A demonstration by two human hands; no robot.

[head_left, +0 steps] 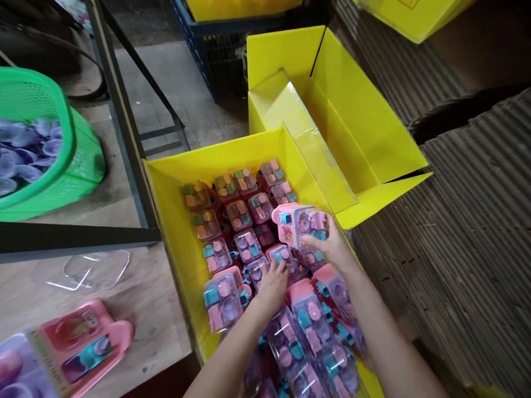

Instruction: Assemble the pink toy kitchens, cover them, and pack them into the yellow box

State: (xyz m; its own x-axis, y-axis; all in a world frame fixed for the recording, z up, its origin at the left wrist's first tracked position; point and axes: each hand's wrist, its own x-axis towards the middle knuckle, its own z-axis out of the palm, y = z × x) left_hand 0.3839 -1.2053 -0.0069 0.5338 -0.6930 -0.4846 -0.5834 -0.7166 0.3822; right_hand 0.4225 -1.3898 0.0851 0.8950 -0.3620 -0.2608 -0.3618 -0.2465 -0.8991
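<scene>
A yellow carton [170, 225] stands in front of me, packed with rows of clear-covered toy sets holding pink, purple, teal and orange pieces. Near its right wall, my right hand [334, 243] is closed on a pink-and-purple toy set [299, 224], lifted above the others and tilted. Lower and to the left, my left hand [272, 287] rests with fingers apart on the top of the packed toy sets [281, 256]. One toy set [223, 302] sits higher than its neighbours by the left wall. My wrists and forearms cover part of the front rows.
A second yellow carton [359, 126] stands open behind, to the right. Flat cardboard stacks [480, 232] fill the right side. On the left table lie a pink-and-purple toy set [49, 360] and clear plastic covers [96, 271]; a green basket [79, 159] holds purple pieces. A dark frame [125, 111] borders the carton.
</scene>
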